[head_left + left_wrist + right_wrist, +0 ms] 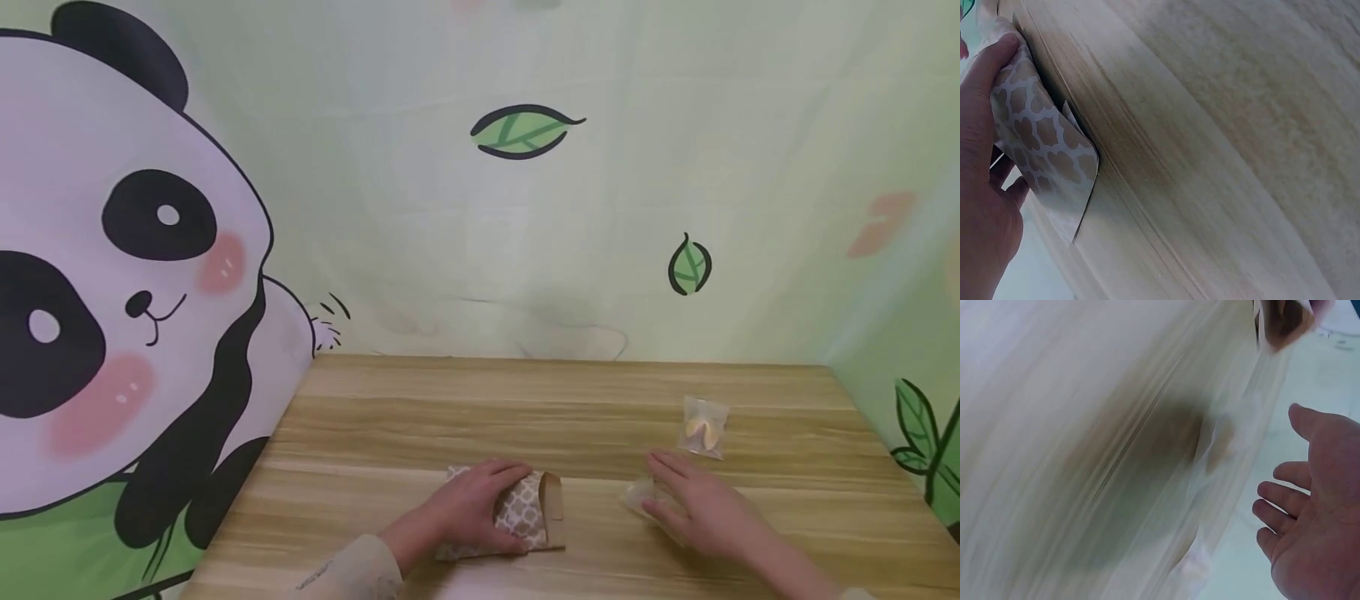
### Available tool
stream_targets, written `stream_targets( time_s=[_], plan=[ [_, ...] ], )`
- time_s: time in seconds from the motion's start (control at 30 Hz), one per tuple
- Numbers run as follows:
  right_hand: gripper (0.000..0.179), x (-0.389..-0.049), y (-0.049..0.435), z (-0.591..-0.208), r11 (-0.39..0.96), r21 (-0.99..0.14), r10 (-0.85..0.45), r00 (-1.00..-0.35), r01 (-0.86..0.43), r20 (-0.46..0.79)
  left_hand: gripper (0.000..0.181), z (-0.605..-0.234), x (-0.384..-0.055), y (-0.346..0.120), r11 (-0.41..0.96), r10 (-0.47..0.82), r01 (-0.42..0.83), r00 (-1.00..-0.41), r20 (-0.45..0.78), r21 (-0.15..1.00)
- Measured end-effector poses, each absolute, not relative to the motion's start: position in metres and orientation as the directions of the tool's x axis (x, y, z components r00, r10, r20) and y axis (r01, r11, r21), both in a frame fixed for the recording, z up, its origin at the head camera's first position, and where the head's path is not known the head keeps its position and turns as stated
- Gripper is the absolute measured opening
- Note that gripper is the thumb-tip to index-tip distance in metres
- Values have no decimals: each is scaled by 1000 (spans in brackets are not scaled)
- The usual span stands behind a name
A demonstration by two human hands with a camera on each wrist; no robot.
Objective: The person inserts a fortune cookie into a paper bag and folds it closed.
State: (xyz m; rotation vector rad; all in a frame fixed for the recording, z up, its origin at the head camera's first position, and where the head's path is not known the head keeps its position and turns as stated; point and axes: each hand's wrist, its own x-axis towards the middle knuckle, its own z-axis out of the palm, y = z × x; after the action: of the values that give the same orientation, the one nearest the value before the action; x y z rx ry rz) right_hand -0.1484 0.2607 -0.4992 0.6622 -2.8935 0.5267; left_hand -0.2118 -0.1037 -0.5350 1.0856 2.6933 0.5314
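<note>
My left hand (476,504) grips a flat paper box (521,512) with a tan and white lattice pattern, thumb on the near edge and fingers on the far edge. The box lies on the table, its end gaping to the right with a flap out. To its right, my right hand (708,508) is beside a clear packet (637,493), partly hidden by the fingers. In the right wrist view that hand's fingers are extended, apart from the blurred packets on the tabletop. Farther back lies another clear packet (703,429) with a tan two-lobed piece inside.
The wood-grain table (487,408) ends at a pale green cloth backdrop (420,208) printed with leaves. A large printed panda (150,275) fills the left side. The table narrows toward its far edge.
</note>
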Motion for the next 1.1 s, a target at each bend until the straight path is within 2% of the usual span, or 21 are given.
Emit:
stream_targets(
  time_s=[0.33, 0.53, 0.83, 1.1],
  plan=[
    [73, -153, 286, -507, 826, -382, -367, -910, -414, 193, 103, -534, -210, -107, 676, 700, 644, -712, -41, 357],
    [70, -160, 289, -522, 815, -383, -367, -899, -434, 238, 102, -534, -210, -108, 667, 706, 653, -708, -24, 358],
    [66, -157, 282, -523, 815, -427, -370, -919, -392, 136, 102, -537, -210, -105, 665, 709, 656, -705, -26, 358],
    [57, -159, 279, -522, 793, -478, -357, -924, -377, 138, 101, -538, -211, -105, 672, 704, 650, -709, -35, 356]
  ],
)
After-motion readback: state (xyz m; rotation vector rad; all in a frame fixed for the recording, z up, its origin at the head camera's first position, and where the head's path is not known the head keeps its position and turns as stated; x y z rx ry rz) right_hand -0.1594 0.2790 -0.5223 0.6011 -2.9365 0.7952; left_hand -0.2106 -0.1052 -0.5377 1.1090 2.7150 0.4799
